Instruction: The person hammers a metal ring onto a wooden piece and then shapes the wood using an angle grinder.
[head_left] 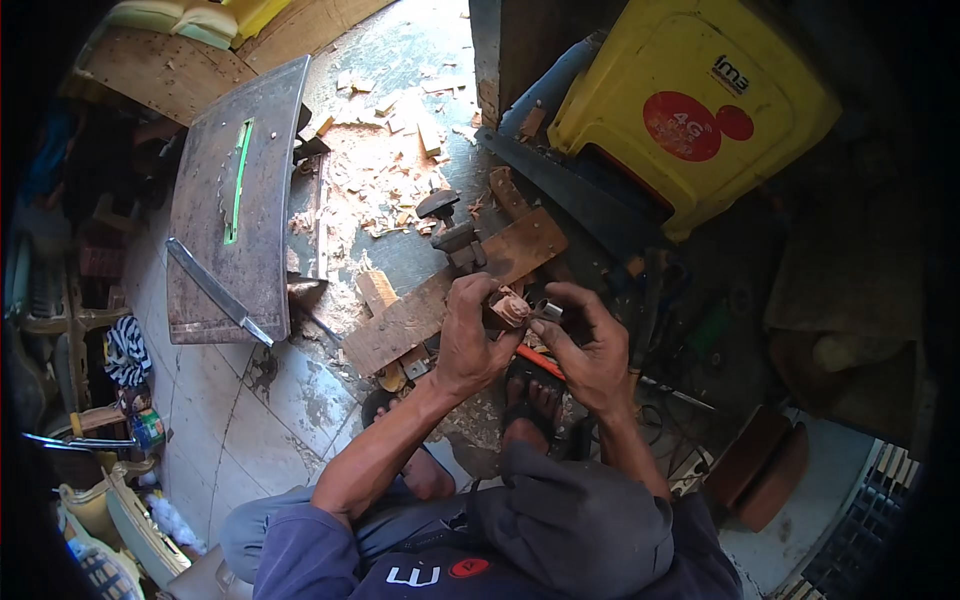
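Observation:
My left hand is closed around a small carved piece of reddish wood, its cut end turned toward the right hand. Between the thumb and fingers of my right hand is a short, shiny metal tube, close beside the wood; whether the two touch I cannot tell. Just below the hands shows an orange-red rod, partly hidden by the fingers. A wooden board with a dark screw clamp on it lies beyond my hands.
At the left stands a metal machine table with a green-edged slot and a grey bar across it. Wood chips cover the floor ahead. A yellow plastic stool and a handsaw blade are at the upper right.

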